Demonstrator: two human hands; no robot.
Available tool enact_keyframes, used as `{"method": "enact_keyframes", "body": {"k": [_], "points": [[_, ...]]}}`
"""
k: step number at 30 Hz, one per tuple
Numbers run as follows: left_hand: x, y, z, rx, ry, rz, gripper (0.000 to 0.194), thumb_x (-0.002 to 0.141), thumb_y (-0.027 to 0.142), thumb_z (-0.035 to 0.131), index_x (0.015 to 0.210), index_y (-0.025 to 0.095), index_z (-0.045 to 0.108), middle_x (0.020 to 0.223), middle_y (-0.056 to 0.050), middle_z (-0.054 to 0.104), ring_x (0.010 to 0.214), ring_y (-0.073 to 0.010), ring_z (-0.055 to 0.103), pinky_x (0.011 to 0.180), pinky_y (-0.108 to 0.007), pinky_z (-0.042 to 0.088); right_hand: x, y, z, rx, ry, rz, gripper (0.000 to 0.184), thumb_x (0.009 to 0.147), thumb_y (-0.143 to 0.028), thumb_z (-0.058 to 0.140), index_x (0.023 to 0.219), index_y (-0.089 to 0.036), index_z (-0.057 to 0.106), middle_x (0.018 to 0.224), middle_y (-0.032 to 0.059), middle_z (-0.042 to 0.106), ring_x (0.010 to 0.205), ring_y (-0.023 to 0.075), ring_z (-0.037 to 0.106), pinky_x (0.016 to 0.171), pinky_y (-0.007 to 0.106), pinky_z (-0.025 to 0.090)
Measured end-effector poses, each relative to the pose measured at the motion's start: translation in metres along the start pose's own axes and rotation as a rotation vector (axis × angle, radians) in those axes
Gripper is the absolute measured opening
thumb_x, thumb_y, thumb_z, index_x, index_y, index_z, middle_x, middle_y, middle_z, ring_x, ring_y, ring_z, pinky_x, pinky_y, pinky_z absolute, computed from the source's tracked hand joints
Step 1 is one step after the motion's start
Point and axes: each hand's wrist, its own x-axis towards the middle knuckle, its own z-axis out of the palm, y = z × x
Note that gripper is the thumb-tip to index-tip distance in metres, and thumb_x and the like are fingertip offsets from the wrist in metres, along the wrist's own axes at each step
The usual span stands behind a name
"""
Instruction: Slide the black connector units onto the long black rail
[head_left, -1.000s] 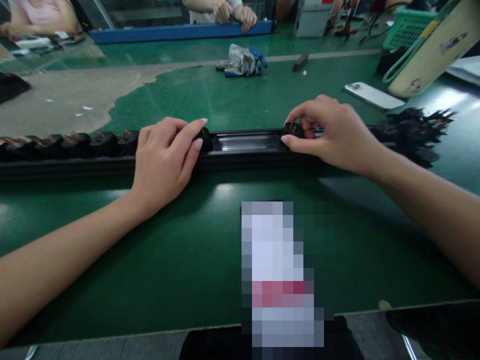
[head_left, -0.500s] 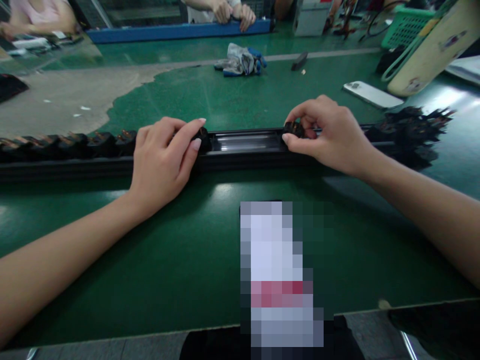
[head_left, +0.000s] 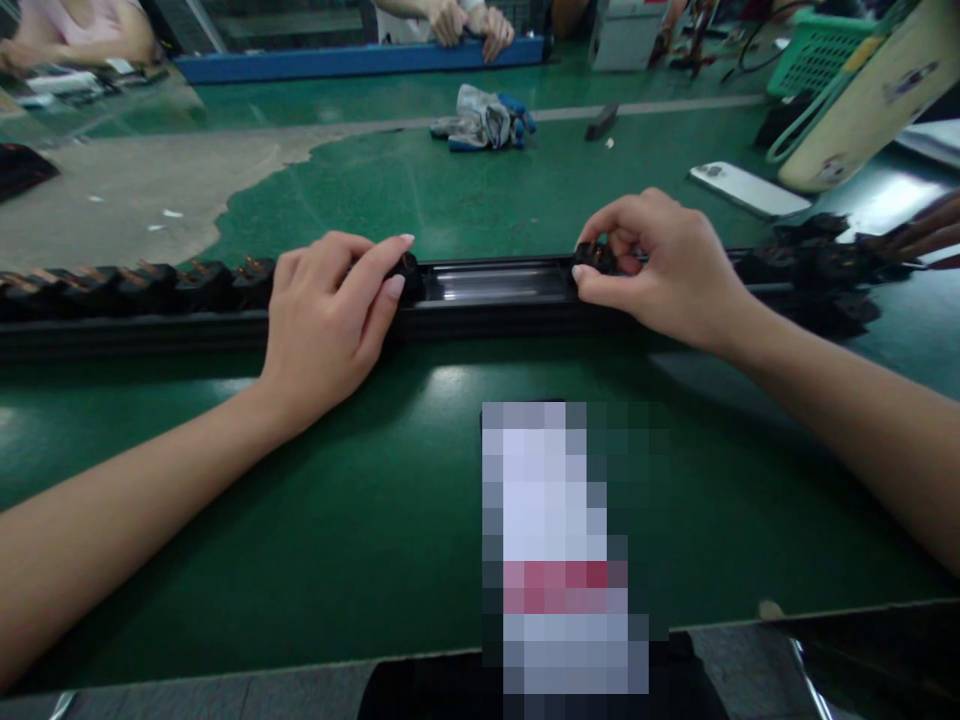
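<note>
Currently well apart, the right hand [head_left: 664, 268] pinches a small black plastic piece with copper-coloured prongs [head_left: 595, 258] at the long black channelled rail [head_left: 495, 284] beneath both hands; the left hand [head_left: 330, 312] touches a similar black piece [head_left: 409, 276], its grip unclear.

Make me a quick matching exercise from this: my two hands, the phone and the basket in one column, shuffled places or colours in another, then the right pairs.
1. Left hand
2. Right hand
3. Phone
4. Basket

A. White, lying on the table
B. Over the rail, beside the long row of black parts
C. Green, with holes
D. Pinching a single black part

Pairs: 1-B, 2-D, 3-A, 4-C
</note>
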Motion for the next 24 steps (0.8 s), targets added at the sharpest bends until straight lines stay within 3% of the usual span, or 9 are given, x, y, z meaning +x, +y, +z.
{"method": "enact_keyframes", "body": {"k": [7,14,24], "points": [[0.0002,-0.0001,0.0006,-0.006,0.000,-0.008,0.057,0.112,0.050,0.031,0.152,0.023,0.062,0.133,-0.012,0.069,0.125,-0.0303,0.061,0.110,-0.048,0.042,0.0005,0.0023,0.0014,-0.018,0.019,-0.032,0.012,0.081,-0.035,0.071,0.089,-0.030,0.063,0.071,0.0020,0.051,0.086,0.0285,0.059,0.089,0.050,0.051],[-0.0009,-0.0003,0.0038,0.061,0.067,0.055,0.055,0.113,0.044,0.032,0.149,0.020,0.065,0.127,-0.014,0.072,0.122,-0.0290,0.064,0.105,-0.044,0.044,0.0022,0.0025,0.0011,-0.049,0.010,-0.030,0.018,0.078,-0.026,0.073,0.088,-0.028,0.059,0.071,0.0008,0.049,0.085,0.0262,0.059,0.087,0.047,0.050],[-0.0010,-0.0029,0.0042,0.052,0.046,0.048,0.055,0.113,0.047,0.032,0.151,0.021,0.063,0.128,-0.013,0.071,0.122,-0.0289,0.064,0.105,-0.046,0.046,0.0016,0.0061,0.0031,-0.056,-0.012,-0.035,0.016,0.088,-0.037,0.070,0.096,-0.027,0.061,0.080,0.0043,0.057,0.087,0.0274,0.061,0.085,0.047,0.051]]}}
